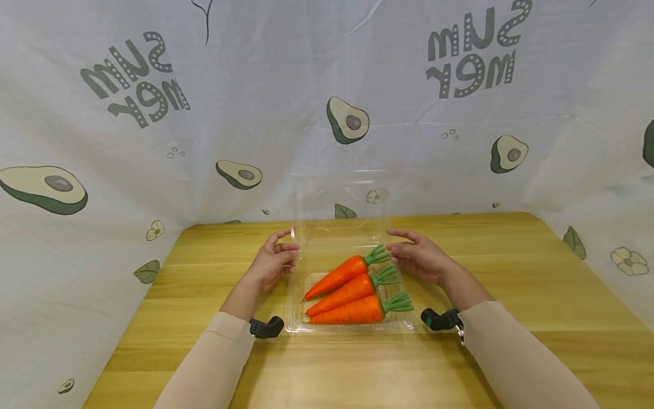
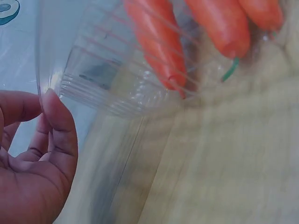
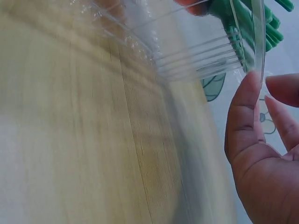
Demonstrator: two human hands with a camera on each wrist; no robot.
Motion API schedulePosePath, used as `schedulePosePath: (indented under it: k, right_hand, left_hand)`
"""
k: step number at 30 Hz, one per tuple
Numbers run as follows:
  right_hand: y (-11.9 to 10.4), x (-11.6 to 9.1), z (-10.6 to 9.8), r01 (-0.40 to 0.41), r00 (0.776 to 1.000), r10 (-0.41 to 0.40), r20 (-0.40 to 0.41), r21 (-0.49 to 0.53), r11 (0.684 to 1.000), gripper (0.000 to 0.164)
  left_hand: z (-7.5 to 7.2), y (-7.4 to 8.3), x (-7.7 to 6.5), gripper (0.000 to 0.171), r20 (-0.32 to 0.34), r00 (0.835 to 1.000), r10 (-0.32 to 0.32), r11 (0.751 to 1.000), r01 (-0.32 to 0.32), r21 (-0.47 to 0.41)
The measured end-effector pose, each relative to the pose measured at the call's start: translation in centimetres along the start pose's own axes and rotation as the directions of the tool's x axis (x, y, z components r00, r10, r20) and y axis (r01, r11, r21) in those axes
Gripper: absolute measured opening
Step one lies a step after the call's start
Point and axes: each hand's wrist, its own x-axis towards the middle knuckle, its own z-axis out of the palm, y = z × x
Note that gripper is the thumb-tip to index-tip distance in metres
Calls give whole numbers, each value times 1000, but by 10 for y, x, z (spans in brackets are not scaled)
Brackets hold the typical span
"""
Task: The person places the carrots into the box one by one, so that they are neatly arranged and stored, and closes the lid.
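Note:
Three orange carrots (image 1: pixel 349 312) with green stalks lie side by side in a clear plastic container (image 1: pixel 292 318), stalks toward the right. The container's hinged lid (image 1: pixel 339 227) stands raised at the back. At its left side, my left hand (image 1: pixel 273 261) pinches the clear rim between thumb and finger, as the left wrist view shows with the hand (image 2: pixel 39 163) close up. My right hand (image 1: pixel 419 257) is at the opposite side; in the right wrist view that hand (image 3: pixel 261 154) has thumb and forefinger on either side of the rim.
The container is over a wooden table (image 1: pixel 327 375). A white cloth (image 1: pixel 286 125) printed with avocados and lettering hangs behind the table and along its sides. Each wrist wears a black camera, one on the left (image 1: pixel 267 328) and one on the right (image 1: pixel 440 320).

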Motion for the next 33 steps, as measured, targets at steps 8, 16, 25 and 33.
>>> schedulePosePath:
  k: [8, 16, 25, 33]
  right_hand:
    - [-4, 3, -1, 20, 998, -17, -57, 57, 998, 27]
    - [-11, 7, -1, 6, 992, -2, -123, 33, 999, 65]
    - [-10, 10, 0, 23, 989, -12, -150, 72, 997, 31]
    - [-2, 8, -4, 61, 993, -53, -103, 77, 995, 24]
  left_hand:
    - [8, 3, 7, 54, -116, 993, 32, 999, -35, -26]
    - [16, 7, 15, 47, -191, 980, 61, 998, -62, -1]
    - [18, 4, 19, 28, -241, 968, 72, 997, -73, 2]
    - [14, 2, 12, 37, -175, 984, 26, 997, -38, -62]
